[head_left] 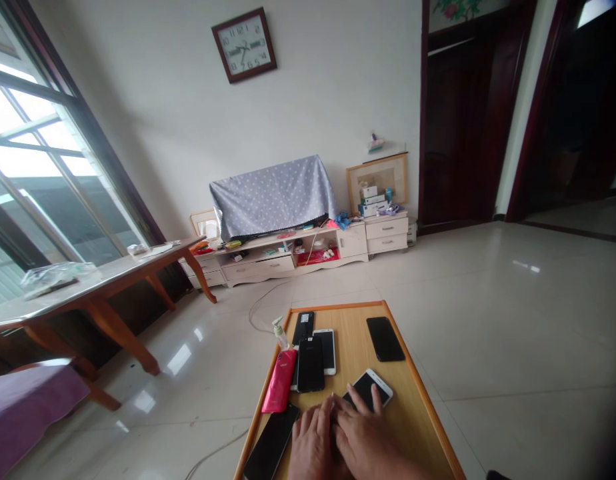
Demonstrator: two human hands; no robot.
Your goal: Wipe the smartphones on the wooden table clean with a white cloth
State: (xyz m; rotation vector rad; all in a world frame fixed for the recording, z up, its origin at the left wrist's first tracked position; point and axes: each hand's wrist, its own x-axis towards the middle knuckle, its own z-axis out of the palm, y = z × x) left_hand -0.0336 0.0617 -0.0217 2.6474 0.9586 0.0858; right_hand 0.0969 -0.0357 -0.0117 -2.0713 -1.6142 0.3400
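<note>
My left hand (311, 440) and my right hand (365, 437) meet over the near part of a small wooden table (418, 427). The left fingers are curled together, their tips against the right hand. Thumb and forefinger of the right hand close in at the left fingertips, while two other fingers stretch across a white phone (385, 387) with a dark screen. Whatever lies between the hands is hidden. A black phone (272, 443) lies left of my left hand. Beyond it are a red phone (279, 381) and another black phone (311, 363), resting partly on a white-framed phone (330, 350).
A pump bottle (280, 333) stands by the table's left edge. Further phones are a black one (303, 327) at the far left corner and another dark one (385, 339) at right. Beyond are a low cabinet (353, 241), a cloth-covered object (273, 200) and a long table (118, 273).
</note>
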